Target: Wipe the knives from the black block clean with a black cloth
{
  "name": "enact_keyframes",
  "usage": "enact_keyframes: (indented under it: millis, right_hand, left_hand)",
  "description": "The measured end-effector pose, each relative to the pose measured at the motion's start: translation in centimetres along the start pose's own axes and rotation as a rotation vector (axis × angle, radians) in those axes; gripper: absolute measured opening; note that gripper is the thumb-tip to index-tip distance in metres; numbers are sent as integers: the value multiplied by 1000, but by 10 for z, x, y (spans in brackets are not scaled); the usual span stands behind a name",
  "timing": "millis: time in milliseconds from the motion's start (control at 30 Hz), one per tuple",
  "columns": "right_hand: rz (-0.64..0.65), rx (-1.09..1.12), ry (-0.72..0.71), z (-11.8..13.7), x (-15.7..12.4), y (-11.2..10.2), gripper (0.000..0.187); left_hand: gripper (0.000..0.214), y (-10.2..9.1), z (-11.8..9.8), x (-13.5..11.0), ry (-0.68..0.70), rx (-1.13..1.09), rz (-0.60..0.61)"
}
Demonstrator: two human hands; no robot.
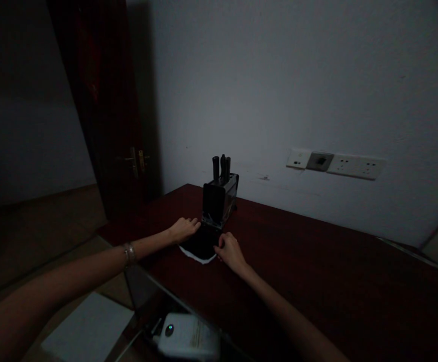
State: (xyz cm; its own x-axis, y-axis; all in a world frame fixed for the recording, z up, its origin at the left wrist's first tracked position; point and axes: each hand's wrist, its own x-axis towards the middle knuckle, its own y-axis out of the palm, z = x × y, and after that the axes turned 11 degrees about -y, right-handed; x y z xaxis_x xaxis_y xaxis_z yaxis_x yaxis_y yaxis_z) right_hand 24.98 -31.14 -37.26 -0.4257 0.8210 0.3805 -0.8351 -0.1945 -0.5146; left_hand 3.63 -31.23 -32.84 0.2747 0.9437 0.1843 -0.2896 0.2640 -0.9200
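A black cloth (200, 241) with a white front edge lies on the dark red tabletop. At its far left side, close to the foot of a knife block, my left hand (184, 230) is closed with the fingers bent down on the cloth's border. My right hand (231, 250) pinches the cloth's right edge between thumb and fingers. Just behind the cloth stands the knife block (229, 198), with a black front and shiny grey sides. Black knife handles (223, 167) stick up from its top. Dim light hides the exact grip of both hands.
The dark red table (298, 261) reaches to a pale wall holding sockets (350, 166). Left stands a dark door (117, 125) with a metal handle. Below the table's front edge are a white box-shaped device (189, 334) with a cable and a white panel (89, 329).
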Motion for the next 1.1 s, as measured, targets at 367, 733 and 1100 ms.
enact_keyframes:
  millis: [367,733,1100]
  right_hand:
    - [247,-579,-387,28,-27,-15,33]
    - [20,-601,-124,-16,-43,-95,32]
    - [23,-932,330,-112,-39,-199,52]
  left_hand:
    - [26,-3,-14,-2,300,-117,46]
    - [15,-47,-100,20,556,-146,-180]
    - [42,-23,-215,129,143,-429,-62]
